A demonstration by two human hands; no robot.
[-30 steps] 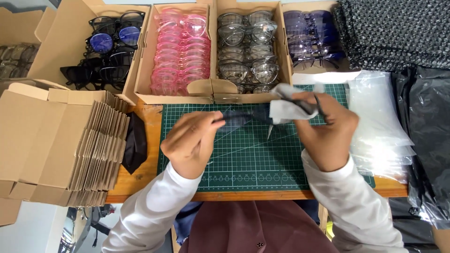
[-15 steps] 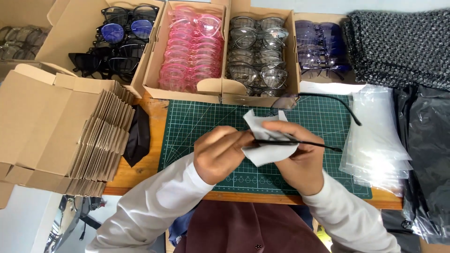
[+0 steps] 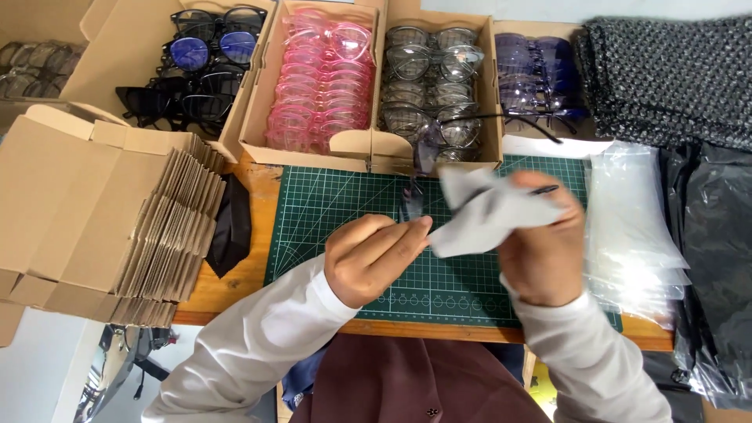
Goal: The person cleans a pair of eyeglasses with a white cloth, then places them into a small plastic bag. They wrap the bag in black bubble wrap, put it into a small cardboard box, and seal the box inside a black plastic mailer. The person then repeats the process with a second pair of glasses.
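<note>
head view: grey cloth (image 3: 489,215), probably over glasses (image 3: 413,205), between both hands' fingers (image 3: 407,235).

Bare green cutting mat (image 3: 329,211) lay open left of the left hand (image 3: 368,258) and along its near edge. Behind it, a row of cardboard boxes (image 3: 368,149) full of glasses walled off the far side. Stacked flat cartons (image 3: 102,211) crowded the left, with a black pouch (image 3: 232,227) beside them. Clear bags (image 3: 634,227) hemmed the right hand (image 3: 540,251).
</note>
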